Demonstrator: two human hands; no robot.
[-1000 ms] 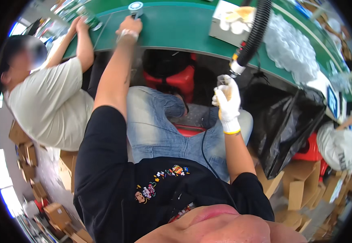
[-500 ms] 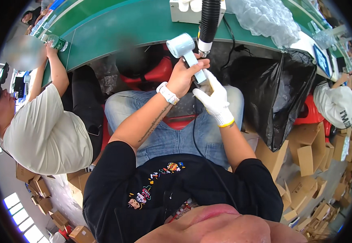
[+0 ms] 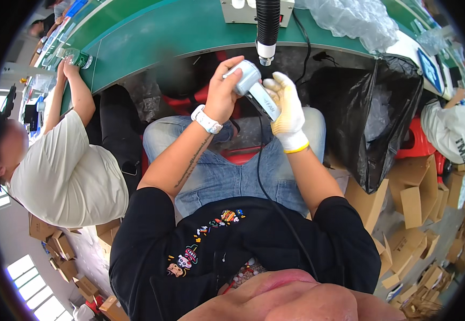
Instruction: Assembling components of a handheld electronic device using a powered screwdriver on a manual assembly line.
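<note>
Between my hands, over my lap, is a pale blue handheld fan [image 3: 265, 99] with a rounded head and a flat handle. It tilts, head up and to the left, handle down to the right. My bare left hand [image 3: 222, 92] is closed round the head, its thumb across the near side. My right hand [image 3: 290, 111], in a white work glove, is wrapped about the handle from the right, and the handle's lower end rests at its palm. Just above the fan, apart from it, hangs a black ribbed hose [image 3: 267, 24] with a white collar and metal tip.
A green workbench [image 3: 136, 48] curves across the far side, with a beige box [image 3: 231, 15] and clear plastic bags [image 3: 350, 21] on it. Right of my knees hangs a black bin bag [image 3: 345, 117]. A co-worker [image 3: 72, 171] sits at left; cardboard boxes [image 3: 411, 192] lie at right.
My left hand has moved from the fan's handle to its head. My right hand has moved up along the handle and now grips it. The fan's head sits slightly lower and farther right.
</note>
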